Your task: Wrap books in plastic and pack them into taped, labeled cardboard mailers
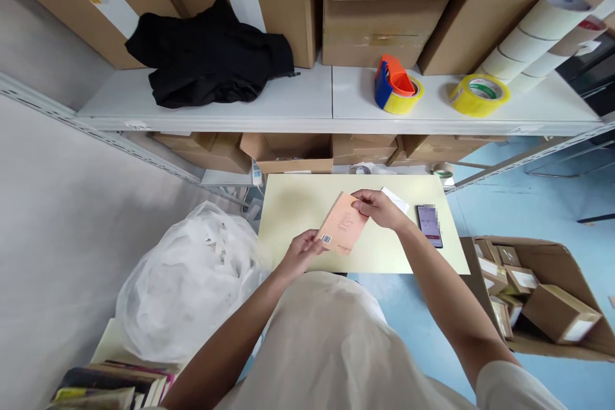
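Observation:
A thin, pale orange book (343, 224) with a barcode in its lower corner is held tilted above the small cream table. My left hand (303, 251) grips its lower left corner, thumb on top. At the upper right corner, my right hand (377, 207) pinches it between thumb and fingers. Partly hidden behind the right hand, a white paper (396, 200) lies on the table (288, 205). To the right of that hand is a phone (429, 225) with its screen lit.
Left of the table bulges a white plastic bag (187, 282), with stacked books (113, 384) below it. An open carton (571, 262) of small boxes stands right. The shelf (312, 93) ahead bears black cloth (211, 54), a tape dispenser (396, 86), yellow tape (479, 95) and large cartons.

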Demonstrator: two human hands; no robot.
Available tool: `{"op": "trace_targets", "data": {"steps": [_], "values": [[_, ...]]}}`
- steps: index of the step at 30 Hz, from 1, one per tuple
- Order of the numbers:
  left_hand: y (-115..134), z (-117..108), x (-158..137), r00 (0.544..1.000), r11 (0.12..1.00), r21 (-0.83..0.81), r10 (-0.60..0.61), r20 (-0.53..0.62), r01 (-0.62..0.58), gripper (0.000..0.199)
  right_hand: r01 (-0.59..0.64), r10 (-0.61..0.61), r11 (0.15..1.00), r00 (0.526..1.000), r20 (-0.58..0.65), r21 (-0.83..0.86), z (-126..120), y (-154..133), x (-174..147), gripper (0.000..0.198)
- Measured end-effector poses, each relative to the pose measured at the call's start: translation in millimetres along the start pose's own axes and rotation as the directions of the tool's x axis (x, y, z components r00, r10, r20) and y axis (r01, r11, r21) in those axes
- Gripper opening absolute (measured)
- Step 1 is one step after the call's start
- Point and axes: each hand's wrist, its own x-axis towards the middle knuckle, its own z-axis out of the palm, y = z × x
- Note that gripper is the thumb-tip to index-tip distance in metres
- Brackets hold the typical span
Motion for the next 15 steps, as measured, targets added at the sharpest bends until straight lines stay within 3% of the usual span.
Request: {"op": "trace_targets", "data": {"steps": [3, 6, 9, 15], "values": [[-1.5, 3.9, -2.0, 0.994, 0.985, 0.155, 0.084, -0.075, -0.072, 0.039, 0.001, -0.002, 1.000, 0.997, -0.078, -0.007, 5.7, -6.2, -1.6, 0.036], [-3.3, 10.9, -3.6, 0.992, 0.993, 0.079, 0.098, -0.080, -0.091, 0.038, -0.003, 0.025, 0.994, 0.978, -0.206, 0.109, 8.0, -7.3, -11.4, 0.042], [-5.0, 15.8, -6.9, 0.996, 0.997, -0.019, 0.073, -0.045, -0.074, 0.038, -0.062, 0.112, 0.975, 0.966, -0.232, 0.214, 7.5, 0.2, -24.6, 0.045], [-13.3, 14.9, -13.7, 0.999, 0.995, 0.094, 0.027, -0.021, -0.025, 0.042, -0.057, 0.140, 0.964, 0.940, -0.313, 0.261, 5.7, 18.7, -36.8, 0.045]]}}
